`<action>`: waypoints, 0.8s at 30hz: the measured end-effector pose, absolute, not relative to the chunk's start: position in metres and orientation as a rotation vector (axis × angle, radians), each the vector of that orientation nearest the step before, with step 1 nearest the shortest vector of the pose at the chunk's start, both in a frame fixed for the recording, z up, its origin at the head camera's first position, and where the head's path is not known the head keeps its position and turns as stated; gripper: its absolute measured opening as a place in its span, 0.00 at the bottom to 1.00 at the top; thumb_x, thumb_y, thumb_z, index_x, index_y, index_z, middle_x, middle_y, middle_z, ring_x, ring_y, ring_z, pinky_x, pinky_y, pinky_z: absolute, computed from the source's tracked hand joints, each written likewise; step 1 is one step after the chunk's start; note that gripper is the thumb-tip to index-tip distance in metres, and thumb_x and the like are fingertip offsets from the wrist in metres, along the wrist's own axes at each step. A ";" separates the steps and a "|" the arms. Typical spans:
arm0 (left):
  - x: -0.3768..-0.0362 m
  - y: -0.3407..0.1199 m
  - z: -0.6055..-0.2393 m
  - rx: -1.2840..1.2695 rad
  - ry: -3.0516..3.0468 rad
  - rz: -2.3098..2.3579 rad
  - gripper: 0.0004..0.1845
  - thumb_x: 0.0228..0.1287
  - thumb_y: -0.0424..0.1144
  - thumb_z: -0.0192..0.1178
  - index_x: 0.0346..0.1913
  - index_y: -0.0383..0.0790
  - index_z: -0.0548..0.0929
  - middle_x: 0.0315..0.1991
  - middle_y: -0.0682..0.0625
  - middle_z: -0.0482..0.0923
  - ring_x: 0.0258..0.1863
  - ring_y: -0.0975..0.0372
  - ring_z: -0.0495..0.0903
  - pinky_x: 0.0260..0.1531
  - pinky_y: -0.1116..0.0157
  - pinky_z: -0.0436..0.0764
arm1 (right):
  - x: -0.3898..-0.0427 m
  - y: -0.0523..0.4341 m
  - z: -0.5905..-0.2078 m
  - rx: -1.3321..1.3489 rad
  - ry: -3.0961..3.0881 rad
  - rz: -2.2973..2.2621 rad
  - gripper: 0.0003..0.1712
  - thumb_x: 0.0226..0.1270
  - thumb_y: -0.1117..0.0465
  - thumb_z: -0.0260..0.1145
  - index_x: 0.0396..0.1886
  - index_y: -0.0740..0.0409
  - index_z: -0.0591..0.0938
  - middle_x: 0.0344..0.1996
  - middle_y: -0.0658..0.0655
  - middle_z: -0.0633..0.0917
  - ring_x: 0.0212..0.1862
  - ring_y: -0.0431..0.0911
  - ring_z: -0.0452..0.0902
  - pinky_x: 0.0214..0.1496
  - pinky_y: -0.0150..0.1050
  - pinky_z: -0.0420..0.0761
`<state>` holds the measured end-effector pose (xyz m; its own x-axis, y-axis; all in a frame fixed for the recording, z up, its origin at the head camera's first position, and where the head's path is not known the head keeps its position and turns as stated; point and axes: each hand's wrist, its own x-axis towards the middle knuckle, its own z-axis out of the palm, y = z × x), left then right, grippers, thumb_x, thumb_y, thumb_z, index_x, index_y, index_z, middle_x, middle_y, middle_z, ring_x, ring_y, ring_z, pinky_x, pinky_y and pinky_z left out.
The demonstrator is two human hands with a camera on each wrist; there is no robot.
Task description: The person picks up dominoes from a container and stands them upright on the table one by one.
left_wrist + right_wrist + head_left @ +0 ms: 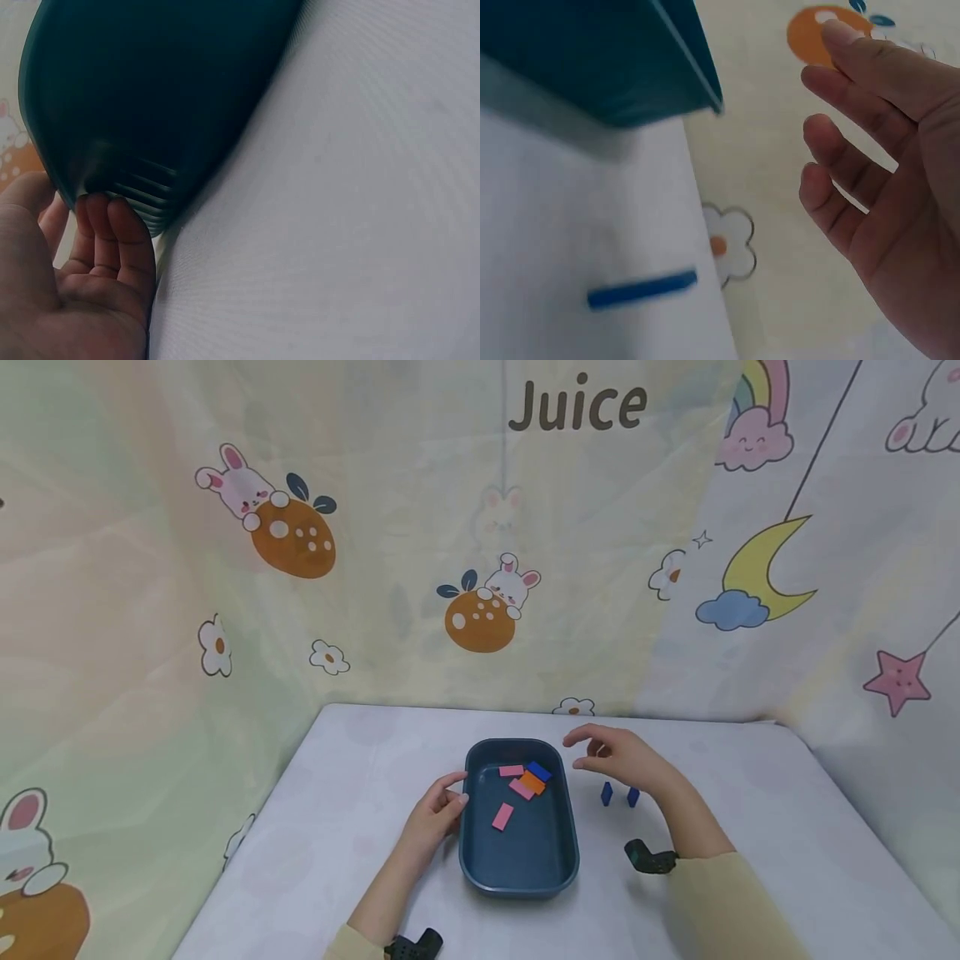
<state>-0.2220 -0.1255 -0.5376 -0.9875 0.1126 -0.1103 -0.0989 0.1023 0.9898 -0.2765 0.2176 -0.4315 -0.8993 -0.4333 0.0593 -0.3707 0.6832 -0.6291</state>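
Observation:
A dark blue-green rectangular tray (528, 856) stands on the table. At its left side my left hand (435, 812) holds the wall, thumb at the rim and fingertips (127, 217) curled against the outside. Inside lie small flat rectangular blocks: three pink, such as the pink block (502, 817), plus orange (532, 782) and a blue one (538, 771), partly bunched together. Beyond the tray's right rim hovers my right hand (621, 755), holding nothing, its fingers loosely bent and apart. Below that hand, two blue blocks (607, 793) stand on edge on the table.
The white-covered table (360, 827) meets a printed cloth backdrop (405, 527) at the back and sides. A dark wrist device (649, 857) sits on the right wrist, another dark device (415, 945) on the left.

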 end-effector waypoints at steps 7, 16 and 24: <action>-0.222 -0.126 -0.538 0.006 2.207 1.998 0.24 0.66 0.56 0.62 0.64 0.65 0.74 0.42 0.46 0.77 0.38 0.55 0.79 0.42 0.63 0.80 | -0.291 0.173 -0.427 -0.805 2.655 -0.978 0.21 0.64 0.51 0.70 0.56 0.44 0.81 0.52 0.53 0.85 0.44 0.46 0.79 0.46 0.42 0.81; -0.222 -0.128 -0.538 0.026 2.187 2.004 0.25 0.65 0.56 0.62 0.65 0.64 0.73 0.43 0.46 0.77 0.39 0.55 0.79 0.43 0.63 0.80 | -0.293 0.124 -0.440 -0.802 2.528 -0.830 0.18 0.64 0.53 0.70 0.54 0.40 0.82 0.43 0.48 0.85 0.42 0.45 0.79 0.44 0.42 0.82; -0.223 -0.128 -0.538 0.051 2.175 2.013 0.25 0.69 0.52 0.59 0.67 0.58 0.72 0.43 0.44 0.78 0.39 0.57 0.81 0.44 0.63 0.82 | -0.294 0.097 -0.459 -0.842 2.377 -0.733 0.16 0.63 0.56 0.71 0.51 0.40 0.83 0.44 0.43 0.85 0.41 0.42 0.78 0.44 0.39 0.80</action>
